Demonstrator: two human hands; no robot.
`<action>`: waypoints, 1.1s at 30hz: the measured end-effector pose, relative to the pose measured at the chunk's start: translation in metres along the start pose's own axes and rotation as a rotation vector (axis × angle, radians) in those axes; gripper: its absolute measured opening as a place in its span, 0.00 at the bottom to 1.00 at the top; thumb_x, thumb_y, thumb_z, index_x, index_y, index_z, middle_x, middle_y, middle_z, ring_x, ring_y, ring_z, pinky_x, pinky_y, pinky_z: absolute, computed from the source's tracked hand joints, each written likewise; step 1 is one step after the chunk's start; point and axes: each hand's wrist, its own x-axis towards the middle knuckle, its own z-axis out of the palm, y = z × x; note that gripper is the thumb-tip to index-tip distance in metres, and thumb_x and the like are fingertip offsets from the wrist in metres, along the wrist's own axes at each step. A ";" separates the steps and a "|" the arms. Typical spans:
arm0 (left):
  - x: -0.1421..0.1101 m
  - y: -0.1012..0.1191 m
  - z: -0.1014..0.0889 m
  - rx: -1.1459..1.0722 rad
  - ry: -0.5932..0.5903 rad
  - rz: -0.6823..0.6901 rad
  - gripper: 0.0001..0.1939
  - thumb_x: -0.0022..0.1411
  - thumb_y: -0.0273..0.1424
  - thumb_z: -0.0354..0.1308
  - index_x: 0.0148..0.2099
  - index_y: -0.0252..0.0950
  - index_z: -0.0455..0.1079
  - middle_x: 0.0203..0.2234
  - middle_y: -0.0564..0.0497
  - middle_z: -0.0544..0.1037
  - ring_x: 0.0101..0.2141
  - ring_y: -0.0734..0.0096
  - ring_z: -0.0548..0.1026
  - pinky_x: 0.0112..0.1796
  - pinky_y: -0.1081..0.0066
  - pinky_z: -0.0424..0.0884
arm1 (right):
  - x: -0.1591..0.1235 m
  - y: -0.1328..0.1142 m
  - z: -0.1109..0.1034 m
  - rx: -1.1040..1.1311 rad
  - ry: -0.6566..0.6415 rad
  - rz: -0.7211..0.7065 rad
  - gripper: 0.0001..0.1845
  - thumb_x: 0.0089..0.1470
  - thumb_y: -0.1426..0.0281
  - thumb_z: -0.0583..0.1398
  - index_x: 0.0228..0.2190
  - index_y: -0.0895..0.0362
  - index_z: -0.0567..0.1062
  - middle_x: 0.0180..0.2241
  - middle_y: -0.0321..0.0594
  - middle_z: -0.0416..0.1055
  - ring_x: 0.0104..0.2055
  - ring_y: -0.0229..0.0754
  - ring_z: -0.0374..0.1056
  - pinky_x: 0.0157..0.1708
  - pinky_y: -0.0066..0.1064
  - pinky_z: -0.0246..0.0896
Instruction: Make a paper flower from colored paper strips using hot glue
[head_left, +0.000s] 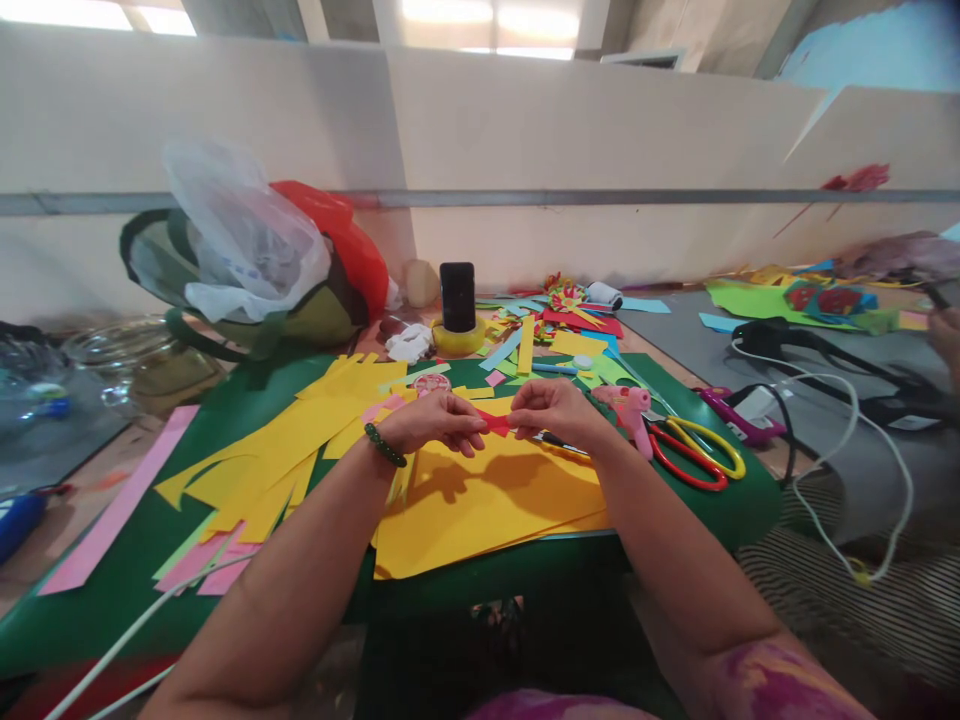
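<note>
My left hand (439, 420) and my right hand (551, 408) meet over the middle of a green board (720, 505). Both pinch a small piece of red paper (495, 422) that spans the gap between their fingertips. A dark bead bracelet (385, 446) circles my left wrist. Under the hands lie large yellow paper sheets (480, 505). More yellow cut-outs (300, 430) spread to the left.
A pink glue gun (632, 408) and red-and-yellow scissors (694, 450) lie right of my hands. A black phone (457, 296) stands in a yellow tape roll behind. Plastic bags (247, 240) sit at back left. Cables (825, 420) and coloured scraps (570, 330) cover the right and rear.
</note>
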 end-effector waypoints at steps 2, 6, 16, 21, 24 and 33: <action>-0.002 0.002 0.000 0.013 0.017 -0.001 0.26 0.38 0.49 0.74 0.30 0.32 0.77 0.26 0.46 0.82 0.24 0.73 0.78 0.28 0.75 0.72 | 0.000 0.000 0.000 -0.018 -0.005 -0.004 0.25 0.29 0.56 0.75 0.23 0.58 0.73 0.19 0.37 0.75 0.23 0.40 0.74 0.23 0.27 0.67; -0.002 0.003 0.005 0.049 0.043 0.004 0.28 0.41 0.52 0.71 0.36 0.34 0.79 0.30 0.45 0.83 0.28 0.71 0.80 0.29 0.75 0.72 | 0.001 0.001 0.004 -0.027 0.002 -0.026 0.25 0.31 0.55 0.74 0.24 0.58 0.73 0.19 0.37 0.75 0.24 0.41 0.75 0.24 0.28 0.68; 0.006 -0.003 0.011 0.075 0.109 0.095 0.27 0.43 0.51 0.71 0.33 0.31 0.76 0.27 0.45 0.82 0.27 0.70 0.79 0.31 0.72 0.72 | 0.002 0.007 0.009 -0.018 -0.056 -0.035 0.22 0.36 0.56 0.72 0.26 0.57 0.71 0.21 0.35 0.74 0.25 0.41 0.76 0.25 0.28 0.68; 0.000 0.002 0.004 0.120 0.180 0.121 0.24 0.45 0.49 0.71 0.30 0.32 0.75 0.25 0.46 0.82 0.26 0.70 0.79 0.29 0.74 0.71 | 0.003 0.002 -0.005 -0.021 0.059 -0.060 0.20 0.35 0.60 0.72 0.26 0.57 0.72 0.21 0.35 0.74 0.25 0.39 0.74 0.27 0.28 0.69; -0.001 0.004 0.003 0.148 0.196 0.134 0.22 0.47 0.49 0.70 0.29 0.33 0.74 0.25 0.46 0.82 0.26 0.70 0.79 0.28 0.74 0.71 | 0.006 0.002 -0.005 -0.018 0.165 -0.144 0.19 0.38 0.57 0.70 0.26 0.57 0.72 0.24 0.35 0.74 0.26 0.37 0.73 0.28 0.28 0.69; -0.004 0.007 0.001 0.081 0.230 0.143 0.21 0.42 0.47 0.72 0.25 0.34 0.74 0.23 0.47 0.81 0.25 0.69 0.78 0.27 0.74 0.71 | 0.012 0.010 0.003 0.029 0.123 -0.200 0.20 0.34 0.59 0.72 0.23 0.57 0.71 0.19 0.31 0.70 0.22 0.34 0.68 0.24 0.28 0.68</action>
